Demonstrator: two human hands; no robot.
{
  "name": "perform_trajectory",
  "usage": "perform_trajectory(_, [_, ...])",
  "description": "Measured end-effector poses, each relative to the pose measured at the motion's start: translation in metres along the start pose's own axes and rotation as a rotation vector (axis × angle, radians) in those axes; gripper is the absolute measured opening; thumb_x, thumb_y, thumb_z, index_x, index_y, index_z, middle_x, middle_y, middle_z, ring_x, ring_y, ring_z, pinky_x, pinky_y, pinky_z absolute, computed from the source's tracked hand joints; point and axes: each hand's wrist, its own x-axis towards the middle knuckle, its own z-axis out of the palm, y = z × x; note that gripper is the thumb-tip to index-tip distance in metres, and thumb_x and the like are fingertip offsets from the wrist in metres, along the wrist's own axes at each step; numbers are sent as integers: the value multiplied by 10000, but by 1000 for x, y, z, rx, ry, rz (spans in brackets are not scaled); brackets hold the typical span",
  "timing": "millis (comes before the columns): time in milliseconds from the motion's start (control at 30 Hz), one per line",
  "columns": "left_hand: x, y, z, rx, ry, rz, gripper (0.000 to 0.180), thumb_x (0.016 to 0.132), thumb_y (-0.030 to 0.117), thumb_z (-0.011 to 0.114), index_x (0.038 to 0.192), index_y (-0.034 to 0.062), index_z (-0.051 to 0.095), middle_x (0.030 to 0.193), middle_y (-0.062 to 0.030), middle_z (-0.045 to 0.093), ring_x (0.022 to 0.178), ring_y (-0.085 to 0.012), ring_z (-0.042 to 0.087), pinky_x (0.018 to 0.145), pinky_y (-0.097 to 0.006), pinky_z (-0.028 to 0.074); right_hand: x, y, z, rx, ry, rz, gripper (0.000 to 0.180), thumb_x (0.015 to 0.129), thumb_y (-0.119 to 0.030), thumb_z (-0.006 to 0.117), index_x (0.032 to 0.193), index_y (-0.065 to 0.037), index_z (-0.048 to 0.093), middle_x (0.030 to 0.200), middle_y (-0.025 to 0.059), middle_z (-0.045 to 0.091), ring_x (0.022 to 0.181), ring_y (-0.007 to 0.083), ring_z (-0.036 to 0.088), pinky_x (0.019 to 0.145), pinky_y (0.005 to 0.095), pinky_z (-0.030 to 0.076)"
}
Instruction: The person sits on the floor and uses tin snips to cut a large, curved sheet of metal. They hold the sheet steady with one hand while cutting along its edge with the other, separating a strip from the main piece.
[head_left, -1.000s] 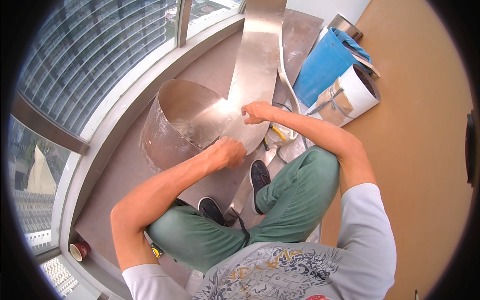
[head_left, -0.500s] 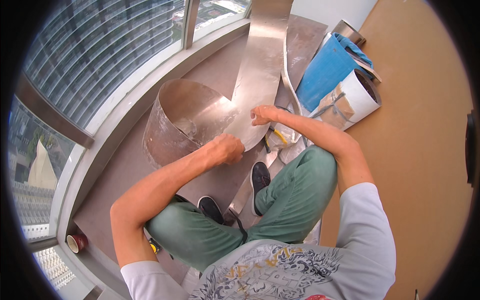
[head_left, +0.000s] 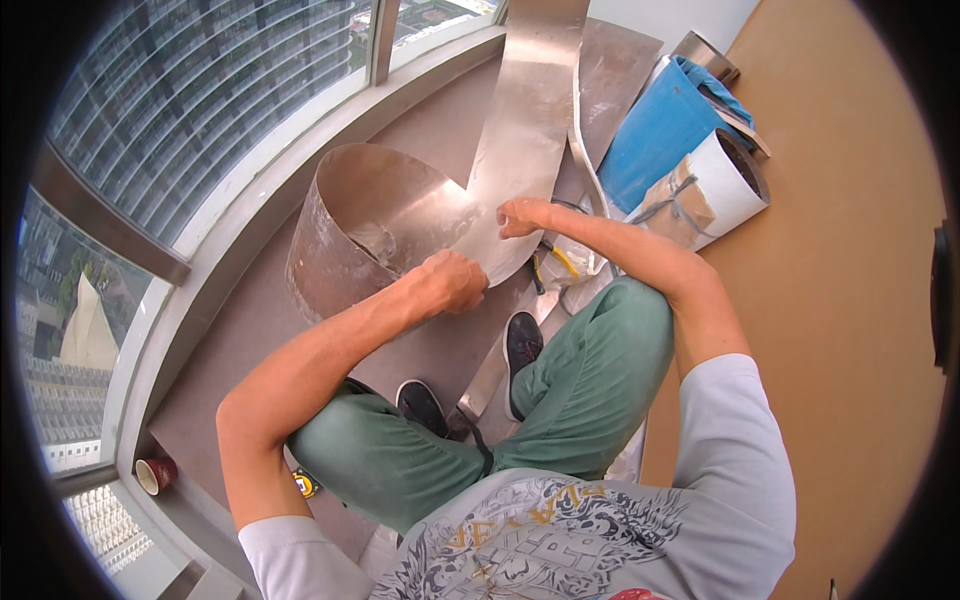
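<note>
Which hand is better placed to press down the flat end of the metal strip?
Right, probably. The right hand already rests on the flat metal strip; the left hand is fisted lower down, at the curled sheet.

Metal sheet strip (head_left: 530,120) is cut off by the frame edge at 12 o'clock. The left hand (head_left: 455,283) closes into a fist, hiding whatever its grip contains. The yellow-handled tool (head_left: 555,262) lies partly hidden beneath the right forearm (head_left: 620,250).
</note>
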Motion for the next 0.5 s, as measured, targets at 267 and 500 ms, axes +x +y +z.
perform_trajectory(267, [1,-4,2,23,36,35,260,895,292,597,927,61,711,855,-164,704,832,-365,683,763,-460,538,0,3,7,36,125,-86,393,769,-333,601,936,-3,731,991,194,705,927,374,671,829,473,526])
perform_trajectory(500, [3,-6,4,25,47,24,248,888,288,600,918,69,713,844,-158,705,828,-361,684,750,-459,544,3,5,11,57,139,-95,380,769,-347,613,919,-21,739,974,187,710,912,374,674,818,472,528])
